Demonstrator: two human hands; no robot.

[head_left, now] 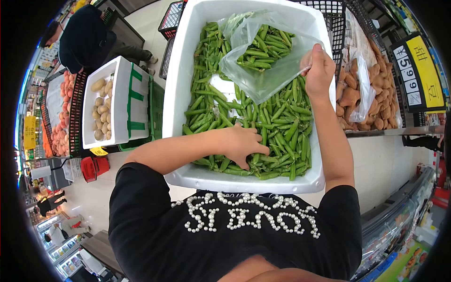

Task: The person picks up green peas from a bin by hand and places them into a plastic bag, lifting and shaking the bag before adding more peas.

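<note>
A white foam box [174, 94] holds many green pea pods [282, 129]. My left hand [242, 144] lies on the pods near the box's front edge, its fingers apart and partly bent among them. At the box's right side my right hand [319, 70] is closed on the rim of a clear plastic bag [265, 84]. The bag hangs with its mouth open over the back of the box, and some pods show inside or through it. The fingertips of my right hand are partly hidden.
On the left stand a white box [122, 101] of potatoes [99, 115], a red basket [94, 168] and a person in dark clothes [82, 37]. To the right are brown produce [350, 96] and a yellow price sign [425, 70]. Black crates [331, 23] stand behind.
</note>
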